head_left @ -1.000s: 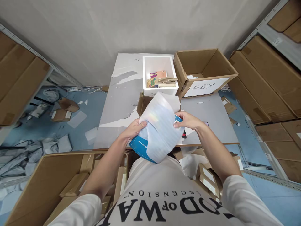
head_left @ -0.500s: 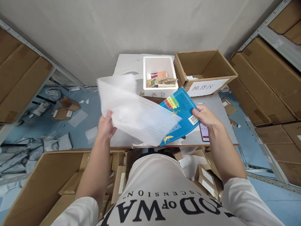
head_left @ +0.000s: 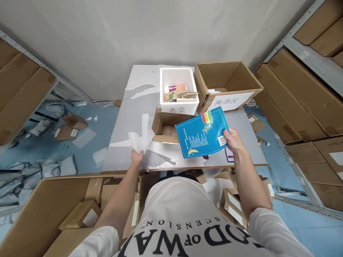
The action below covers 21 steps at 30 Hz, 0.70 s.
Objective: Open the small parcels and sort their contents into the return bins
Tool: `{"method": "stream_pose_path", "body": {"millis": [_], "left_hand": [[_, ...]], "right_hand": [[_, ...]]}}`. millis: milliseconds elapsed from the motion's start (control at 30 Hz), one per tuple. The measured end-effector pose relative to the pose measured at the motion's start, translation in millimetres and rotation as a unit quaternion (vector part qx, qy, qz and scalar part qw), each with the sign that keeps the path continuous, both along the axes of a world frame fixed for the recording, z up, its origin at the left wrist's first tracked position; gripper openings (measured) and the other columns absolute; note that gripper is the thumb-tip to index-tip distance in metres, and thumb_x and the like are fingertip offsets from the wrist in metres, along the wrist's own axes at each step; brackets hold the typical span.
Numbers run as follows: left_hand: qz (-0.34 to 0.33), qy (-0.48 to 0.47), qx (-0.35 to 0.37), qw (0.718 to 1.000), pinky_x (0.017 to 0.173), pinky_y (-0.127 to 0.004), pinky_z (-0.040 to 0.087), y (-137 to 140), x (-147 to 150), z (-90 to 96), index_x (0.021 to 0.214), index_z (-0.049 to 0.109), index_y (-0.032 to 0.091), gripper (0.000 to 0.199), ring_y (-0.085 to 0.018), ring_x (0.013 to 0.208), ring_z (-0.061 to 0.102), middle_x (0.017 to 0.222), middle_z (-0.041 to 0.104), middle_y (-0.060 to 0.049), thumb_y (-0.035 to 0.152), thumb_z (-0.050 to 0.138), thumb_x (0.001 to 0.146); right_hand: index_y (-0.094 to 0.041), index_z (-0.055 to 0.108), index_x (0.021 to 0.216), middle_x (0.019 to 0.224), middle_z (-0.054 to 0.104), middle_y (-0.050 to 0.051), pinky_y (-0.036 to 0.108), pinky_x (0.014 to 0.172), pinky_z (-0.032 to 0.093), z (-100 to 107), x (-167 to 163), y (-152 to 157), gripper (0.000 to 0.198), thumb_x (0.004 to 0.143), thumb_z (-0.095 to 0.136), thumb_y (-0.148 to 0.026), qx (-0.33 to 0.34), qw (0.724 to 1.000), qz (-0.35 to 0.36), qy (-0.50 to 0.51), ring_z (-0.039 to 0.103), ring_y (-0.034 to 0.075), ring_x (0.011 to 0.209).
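Observation:
My right hand (head_left: 234,140) grips a blue book (head_left: 199,134) by its right edge, near the white barcode. The cover carries yellow banana pictures and small print, and the book is held tilted above the table. At the table's left side, my left hand (head_left: 137,156) is closed on a thin white packing sheet (head_left: 137,141), which no longer touches the book. A small open cardboard box (head_left: 158,123) stands between my hands, its right part hidden behind the book. A phone (head_left: 229,155) lies partly covered by my right hand and the book.
Behind stand a white foam box (head_left: 193,107) with several books inside and a large open carton (head_left: 205,100) with a handwritten label. Torn white paper covers parts of the table (head_left: 119,125). A big carton (head_left: 64,192) of boxes is at front left; shelves flank both sides.
The white sheet has come off the book and moved down and left with my left hand. The blue book now shows its whole cover, and the small box has come into view.

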<state>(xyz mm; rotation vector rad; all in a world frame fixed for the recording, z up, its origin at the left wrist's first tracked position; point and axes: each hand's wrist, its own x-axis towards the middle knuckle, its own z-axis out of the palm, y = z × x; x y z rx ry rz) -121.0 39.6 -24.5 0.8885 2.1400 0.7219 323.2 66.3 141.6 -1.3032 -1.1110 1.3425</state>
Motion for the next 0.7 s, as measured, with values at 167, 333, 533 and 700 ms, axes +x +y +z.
{"method": "stream_pose_path", "body": {"millis": [167,333,533,700], "left_hand": [[0.099,0.049,0.034,0.993,0.118,-0.047,0.011,-20.3,33.2,24.7,0.147,0.01,0.0,0.083,-0.033,0.147,0.0,0.156,0.005,-0.027,0.045,0.046,0.088],[-0.061,-0.258,0.247,0.932,0.111,-0.04,0.033,-50.1,106.3,72.9,0.142,0.034,0.024,0.074,-0.027,0.139,0.035,0.153,0.031,-0.015,0.048,0.064,0.079],[-0.115,-0.533,0.149,0.825,0.08,-0.035,0.054,-30.4,143.6,111.4,0.111,0.06,0.02,0.056,-0.022,0.092,0.068,0.11,0.069,-0.01,0.045,0.08,0.065],[-0.085,-0.531,0.131,0.833,0.074,-0.032,0.054,-33.2,134.7,110.3,0.096,0.062,0.018,0.046,-0.017,0.072,0.069,0.081,0.073,-0.003,0.042,0.082,0.062]], "right_hand": [[-0.02,0.067,0.068,0.062,0.07,0.004,0.032,0.053,0.052,3.1,1.1,3.7,0.054,0.05,0.077,-0.071,0.007,1.0,0.015,0.013,0.063,0.02,0.054],[-0.021,0.067,0.069,0.067,0.071,0.006,0.036,0.057,0.053,4.9,-4.5,13.6,0.06,0.045,0.075,-0.075,0.02,0.999,0.02,0.019,0.067,0.025,0.063],[-0.021,0.068,0.077,0.071,0.071,0.004,0.034,0.058,0.052,19.3,-14.8,24.2,0.063,0.048,0.073,-0.076,0.027,0.998,0.054,-0.014,0.066,0.023,0.065],[-0.022,0.068,0.095,0.079,0.07,0.0,0.026,0.056,0.049,44.7,-17.6,29.5,0.045,0.067,0.075,-0.056,0.049,0.988,0.097,-0.106,0.061,0.015,0.063]]}}
